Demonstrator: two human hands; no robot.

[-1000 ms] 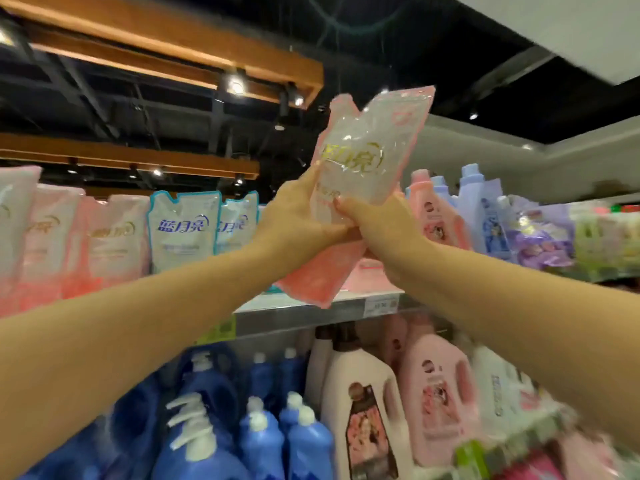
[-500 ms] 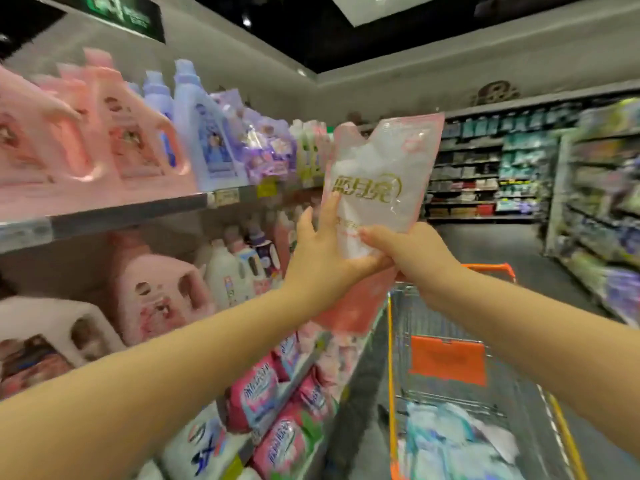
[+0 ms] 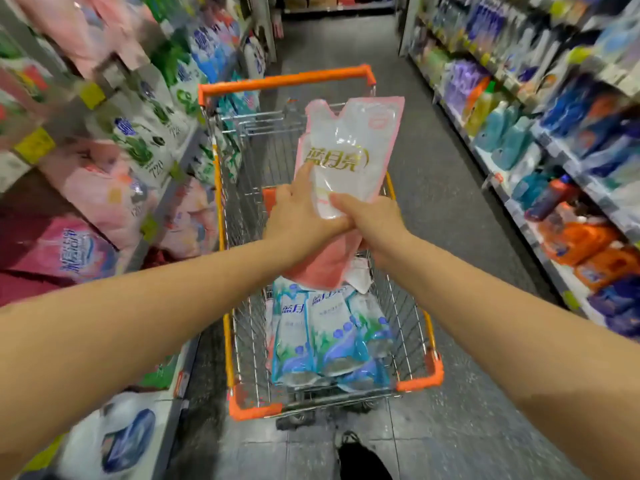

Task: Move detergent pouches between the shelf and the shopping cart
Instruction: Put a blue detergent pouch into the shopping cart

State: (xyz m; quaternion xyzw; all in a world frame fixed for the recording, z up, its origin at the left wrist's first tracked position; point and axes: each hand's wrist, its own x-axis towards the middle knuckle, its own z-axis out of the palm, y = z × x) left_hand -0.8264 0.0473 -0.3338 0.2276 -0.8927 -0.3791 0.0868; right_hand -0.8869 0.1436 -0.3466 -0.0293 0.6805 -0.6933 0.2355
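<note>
A pink and white detergent pouch (image 3: 349, 150) with gold lettering is held upright above the shopping cart (image 3: 225, 306). My left hand (image 3: 298, 216) grips its lower left side, fingers against its face. My right hand (image 3: 374, 220) grips its lower right side, thumb on the front. The two hands touch at the pouch's middle. Several blue and white pouches (image 3: 329, 334) lie flat in the near half of the wire basket, under the pink pouch's bottom end. The left shelf (image 3: 162, 209) holds pink and green bags.
The cart has an orange rim and an orange far handle (image 3: 287, 81). Shelves of bottles (image 3: 554, 168) line the right side of the aisle. Grey floor runs between them. A dark shoe (image 3: 356, 452) shows below the cart's near end.
The view swung from the upper shelf down to the cart. Both hands carried the pink pouch away from the shelf, and it now hangs over the basket.
</note>
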